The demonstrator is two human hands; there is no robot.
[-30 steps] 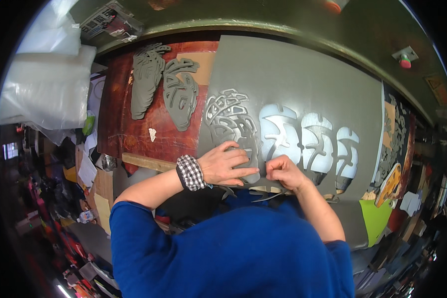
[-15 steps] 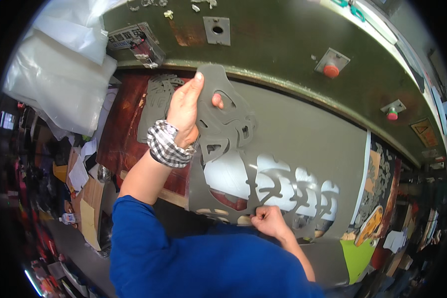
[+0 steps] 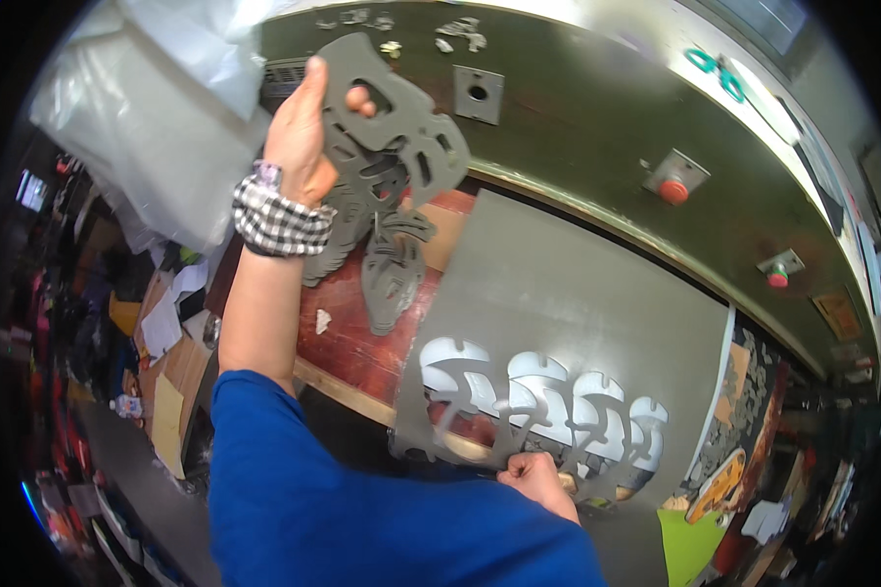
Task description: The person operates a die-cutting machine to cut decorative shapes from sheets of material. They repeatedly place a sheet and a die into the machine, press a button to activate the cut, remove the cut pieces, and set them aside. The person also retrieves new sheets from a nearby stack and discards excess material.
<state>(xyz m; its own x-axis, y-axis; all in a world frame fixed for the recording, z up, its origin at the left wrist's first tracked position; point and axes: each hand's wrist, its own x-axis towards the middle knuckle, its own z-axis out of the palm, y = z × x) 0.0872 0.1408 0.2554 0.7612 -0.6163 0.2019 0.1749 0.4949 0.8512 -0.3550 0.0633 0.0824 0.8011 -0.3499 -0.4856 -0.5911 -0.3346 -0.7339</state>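
Observation:
Raised at the far left, my left hand (image 3: pixel 297 135) grips several die-cut grey foam pieces (image 3: pixel 387 108). A fingertip shows through a hole in the top piece. Slotted parts hang below, overlapping other cut pieces (image 3: pixel 387 284) over the red board; where they separate is hard to make out. At the near edge, my right hand (image 3: pixel 538 481) is closed on the rim of a large grey foam sheet (image 3: pixel 582 284). Through the sheet's row of cutouts, pale shiny shapes (image 3: pixel 541 386) and some of the red surface show.
A dark green machine beam (image 3: pixel 568 127) runs across the back, with a red button (image 3: pixel 672 192) on it. Clear plastic bags (image 3: pixel 157 137) hang at the left. To the right lie a yellow-orange tool (image 3: pixel 718 484), a lime green sheet (image 3: pixel 690 536) and grey scraps (image 3: pixel 744 367).
My left hand has lifted the foam pieces up and left, off the large sheet. More of the cutouts and red board show. My right hand stays closed at the sheet's near edge.

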